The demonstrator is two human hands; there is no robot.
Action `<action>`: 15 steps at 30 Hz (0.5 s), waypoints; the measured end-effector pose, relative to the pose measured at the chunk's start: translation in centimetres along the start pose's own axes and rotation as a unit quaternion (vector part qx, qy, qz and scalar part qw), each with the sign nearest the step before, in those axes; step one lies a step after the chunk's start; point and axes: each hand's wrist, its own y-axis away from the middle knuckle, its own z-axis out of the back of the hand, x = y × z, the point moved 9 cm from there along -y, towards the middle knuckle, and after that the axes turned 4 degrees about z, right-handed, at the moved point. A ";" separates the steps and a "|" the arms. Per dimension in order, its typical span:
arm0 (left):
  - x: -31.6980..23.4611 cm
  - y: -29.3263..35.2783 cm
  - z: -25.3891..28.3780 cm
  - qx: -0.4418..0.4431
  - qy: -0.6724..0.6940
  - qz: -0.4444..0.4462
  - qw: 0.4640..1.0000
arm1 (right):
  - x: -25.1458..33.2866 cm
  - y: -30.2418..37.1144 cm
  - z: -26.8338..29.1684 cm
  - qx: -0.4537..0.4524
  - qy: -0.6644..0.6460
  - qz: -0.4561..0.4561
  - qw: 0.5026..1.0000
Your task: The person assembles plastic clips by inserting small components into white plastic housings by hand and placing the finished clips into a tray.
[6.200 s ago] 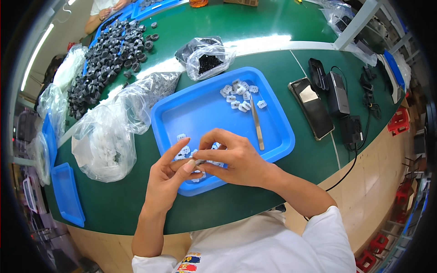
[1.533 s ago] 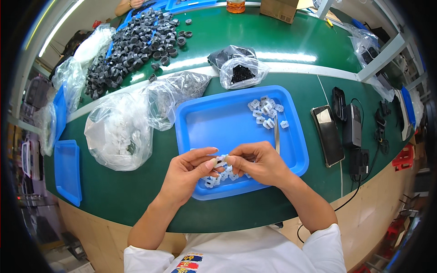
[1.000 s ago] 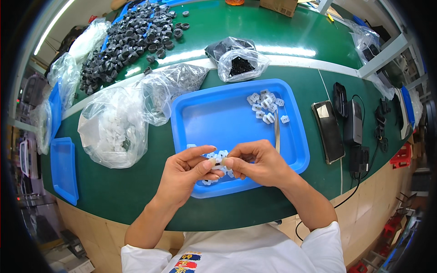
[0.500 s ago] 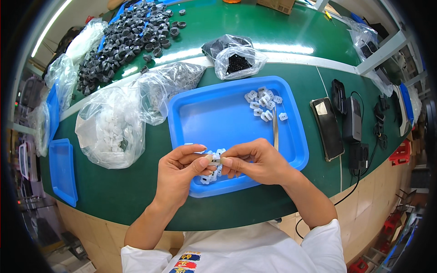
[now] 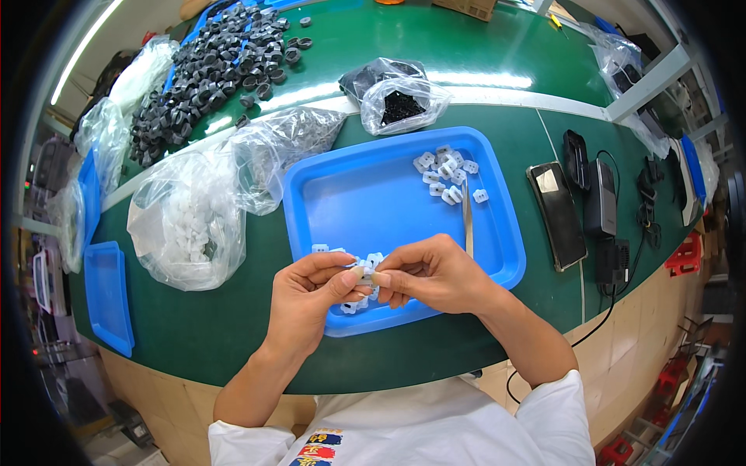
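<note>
Over the near edge of a blue tray, my left hand and my right hand meet fingertip to fingertip. Both pinch one small white plastic piece between thumbs and forefingers; the fingers cover much of it. Under and around my fingertips lie several like white pieces in the tray, partly hidden by my hands. At the tray's far right corner is another group of white pieces. Tweezers rest along the tray's right side, close to that group.
Left of the tray stand a clear bag of white pieces and a small blue tray. Dark caps are heaped at the far left. Behind sits a bag of black parts. A phone and a black adapter lie right.
My hands keep their pinch on the white piece, with only a slight shift of the fingers. The whole view has moved a little; nothing else visibly differs.
</note>
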 end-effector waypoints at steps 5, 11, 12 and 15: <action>0.2 0.0 0.1 -0.004 0.014 0.006 1.000 | -0.3 -0.1 0.0 -0.004 0.000 -0.012 1.000; 0.5 -0.1 0.3 -0.012 0.024 0.016 1.000 | -0.2 -0.2 0.0 0.006 -0.007 -0.012 1.000; 0.4 -0.1 0.2 -0.013 0.024 0.012 1.000 | -0.2 -0.2 0.0 0.008 -0.007 -0.011 1.000; 0.3 0.0 0.3 -0.018 0.019 0.002 1.000 | 0.0 -0.1 -0.1 0.005 -0.009 -0.002 1.000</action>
